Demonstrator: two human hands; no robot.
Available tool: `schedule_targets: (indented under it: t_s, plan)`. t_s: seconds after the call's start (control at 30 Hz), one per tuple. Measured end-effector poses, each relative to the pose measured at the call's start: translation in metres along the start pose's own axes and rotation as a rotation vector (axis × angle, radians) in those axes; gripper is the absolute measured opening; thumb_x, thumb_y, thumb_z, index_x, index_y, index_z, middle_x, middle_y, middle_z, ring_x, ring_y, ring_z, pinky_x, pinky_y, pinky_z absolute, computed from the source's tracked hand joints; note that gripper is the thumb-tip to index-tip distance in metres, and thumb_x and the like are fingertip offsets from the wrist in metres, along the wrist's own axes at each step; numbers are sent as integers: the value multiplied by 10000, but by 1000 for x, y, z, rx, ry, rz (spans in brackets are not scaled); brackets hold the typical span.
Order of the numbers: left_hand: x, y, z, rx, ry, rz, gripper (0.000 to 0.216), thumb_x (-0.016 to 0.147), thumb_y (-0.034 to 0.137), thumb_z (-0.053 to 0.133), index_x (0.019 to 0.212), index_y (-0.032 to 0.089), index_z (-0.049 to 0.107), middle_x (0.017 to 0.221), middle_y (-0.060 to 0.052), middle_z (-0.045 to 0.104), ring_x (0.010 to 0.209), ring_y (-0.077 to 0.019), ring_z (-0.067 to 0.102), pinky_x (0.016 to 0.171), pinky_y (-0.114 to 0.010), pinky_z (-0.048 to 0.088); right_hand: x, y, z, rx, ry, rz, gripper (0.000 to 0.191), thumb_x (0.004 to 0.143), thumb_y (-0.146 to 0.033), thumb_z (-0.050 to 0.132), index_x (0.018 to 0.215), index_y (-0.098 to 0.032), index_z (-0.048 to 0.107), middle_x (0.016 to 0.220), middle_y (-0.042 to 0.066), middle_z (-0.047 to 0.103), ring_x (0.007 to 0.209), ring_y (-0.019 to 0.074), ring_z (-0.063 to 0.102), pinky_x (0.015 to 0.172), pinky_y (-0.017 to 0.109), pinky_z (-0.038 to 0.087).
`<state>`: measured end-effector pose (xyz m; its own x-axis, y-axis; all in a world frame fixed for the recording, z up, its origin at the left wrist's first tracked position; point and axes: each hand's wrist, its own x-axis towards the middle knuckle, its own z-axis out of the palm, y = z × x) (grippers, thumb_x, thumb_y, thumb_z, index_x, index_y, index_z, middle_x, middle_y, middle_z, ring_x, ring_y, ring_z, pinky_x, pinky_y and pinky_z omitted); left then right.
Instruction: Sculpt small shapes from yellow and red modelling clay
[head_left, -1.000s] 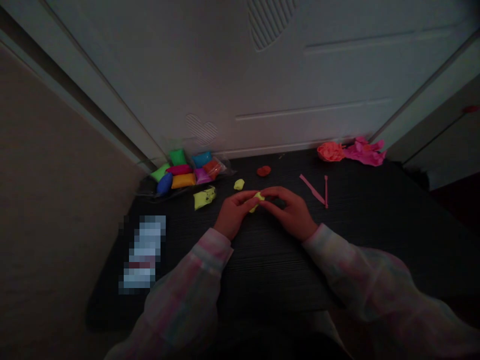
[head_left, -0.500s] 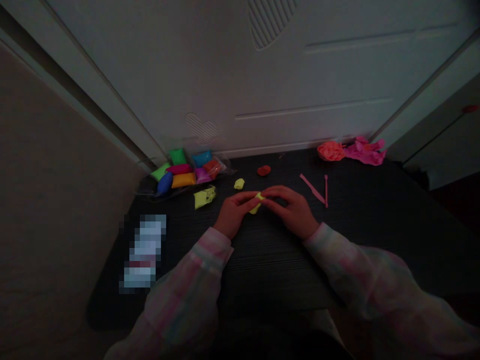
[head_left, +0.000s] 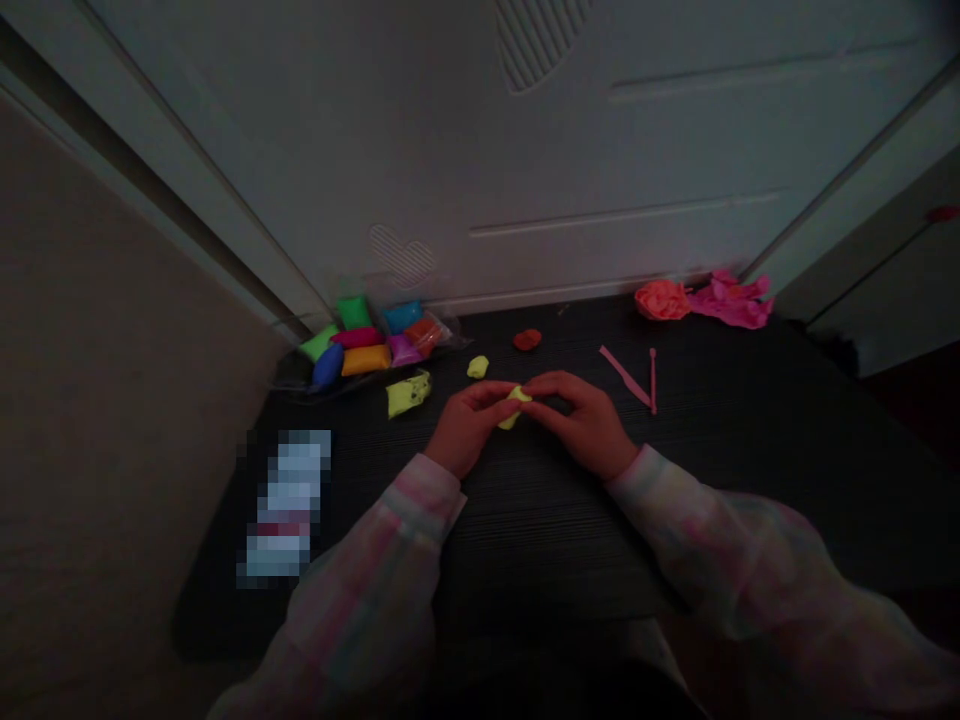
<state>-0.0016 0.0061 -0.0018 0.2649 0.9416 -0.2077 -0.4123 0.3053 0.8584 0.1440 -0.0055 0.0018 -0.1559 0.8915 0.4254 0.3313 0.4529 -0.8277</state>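
One piece of yellow modelling clay pinched between the fingertips of left hand and right hand, both curled and gripping it, on the wearer's side of a flat red clay lump on a dark wood-grain tabletop. Left of that red lump, a small yellow lump, then a creased yellow packet, then a clear plastic bag of coloured clay packets. Right of it, a pink plastic knife and slim pink rod, near ends together, with a ruffled coral rose-like piece farther off.
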Motion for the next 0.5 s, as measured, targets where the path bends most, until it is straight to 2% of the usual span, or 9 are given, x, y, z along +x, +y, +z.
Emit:
schedule_targets:
  t_s: [0.13,0.27,0.37,0.5]
  plan:
    - [0,2,0,7,-5,3,184,544,156,686,724,171,648,743,8,644,697,-92,561,723,-257,399,0,2,2,46,5,85,135,710,-289,588,820,-210,585,817,10,612,777,137,571,733,313,476]
    - [2,5,-3,-3,29,87,306,524,88,677,809,185,625,832,13,613,803,-100,549,797,-261,393,0,6,4,103,17,170,243,726,-268,562,961,-210,544,884,22,609,764,127,579,723,302,487]
    - [5,6,-6,33,73,160,385,528,73,672,882,198,587,904,8,582,852,-104,537,841,-274,386,0,7,4,-67,-41,143,268,735,-241,540,1000,-205,541,919,33,620,801,141,577,752,325,469]
    - [6,3,-6,203,116,273,489,520,83,688,967,213,538,1032,-26,530,886,-121,532,838,-284,405,1,11,4,-370,-144,66,212,733,-258,536,927,-186,581,915,58,631,853,190,565,779,384,427]
